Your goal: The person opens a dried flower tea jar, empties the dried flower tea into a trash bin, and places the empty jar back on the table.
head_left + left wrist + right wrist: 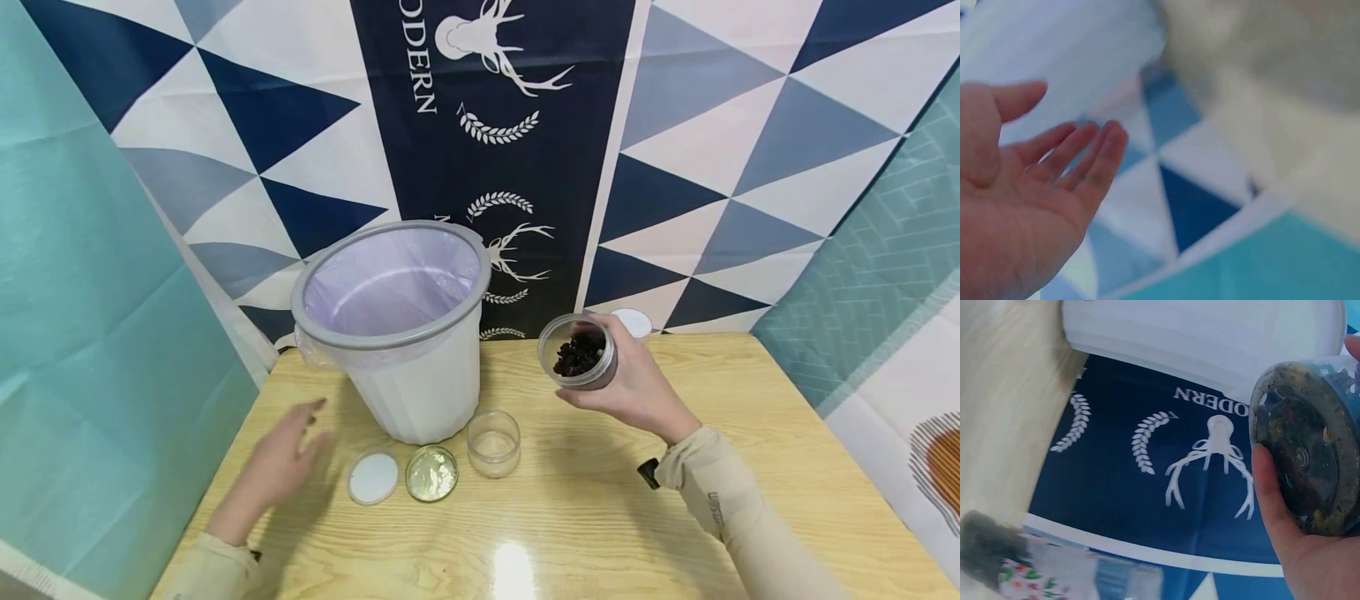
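Note:
My right hand (630, 379) grips a clear round plastic jar (1300, 450), its mouth tilted toward the head camera. Dark, crumbly clumps (579, 354) lie inside it, and the right wrist view shows its base with dark residue and yellowish bits. My left hand (281, 462) hovers over the left of the table, fingers loosely extended and palm bare in the left wrist view. Left of the raised jar stands a white bin (420, 400) with a grey rim and a lilac liner (375, 292). A clear empty jar (493, 446) sits in front of the bin.
A white lid (372, 477) and a shiny gold-toned lid (431, 473) lie on the wooden table (600, 533). Behind my right hand shows a white lid (632, 322); the right wrist view has a flower-printed container (1041, 569) there. Patterned cloth (495, 167) hangs behind.

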`<state>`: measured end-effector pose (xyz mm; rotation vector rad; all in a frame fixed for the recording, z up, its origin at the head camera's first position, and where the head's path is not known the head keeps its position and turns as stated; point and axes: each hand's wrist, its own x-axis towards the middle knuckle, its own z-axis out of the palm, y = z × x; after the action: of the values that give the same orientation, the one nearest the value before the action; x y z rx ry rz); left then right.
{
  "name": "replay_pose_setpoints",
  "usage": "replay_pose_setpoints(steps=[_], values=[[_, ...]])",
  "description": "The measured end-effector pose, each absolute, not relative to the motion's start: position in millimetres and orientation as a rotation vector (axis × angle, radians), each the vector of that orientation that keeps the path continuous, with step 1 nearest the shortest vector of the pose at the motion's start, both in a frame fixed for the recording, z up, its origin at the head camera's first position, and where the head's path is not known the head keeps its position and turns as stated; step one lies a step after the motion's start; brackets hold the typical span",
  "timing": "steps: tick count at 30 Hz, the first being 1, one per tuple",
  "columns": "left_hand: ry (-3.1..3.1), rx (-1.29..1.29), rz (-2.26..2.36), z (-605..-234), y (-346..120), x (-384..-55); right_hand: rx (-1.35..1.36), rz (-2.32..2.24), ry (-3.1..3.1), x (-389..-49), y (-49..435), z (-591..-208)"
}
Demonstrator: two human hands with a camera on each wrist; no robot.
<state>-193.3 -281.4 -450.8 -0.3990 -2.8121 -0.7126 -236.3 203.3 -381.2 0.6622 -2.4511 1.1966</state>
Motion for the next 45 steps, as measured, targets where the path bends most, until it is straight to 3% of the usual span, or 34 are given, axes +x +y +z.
replay_pose_setpoints(steps=[9,15,25,45], values=[[-2.249,-0.315,-0.719,-353,-279,-225,0.7,1.253,-2.299,-267,176,-323],[-2.363,-0.313,-0.828,-317,-252,-250,0.793,1.304,-2.222,-292,138,-282],[-2.556,-0.237,-1.016,-305,-241,-272,0.877,1.145,-2.26,-319,80,-255],[-2.58,-0.166,-1.084,-309,-242,-279,0.826,0.925,-2.477,-358,39,-275]])
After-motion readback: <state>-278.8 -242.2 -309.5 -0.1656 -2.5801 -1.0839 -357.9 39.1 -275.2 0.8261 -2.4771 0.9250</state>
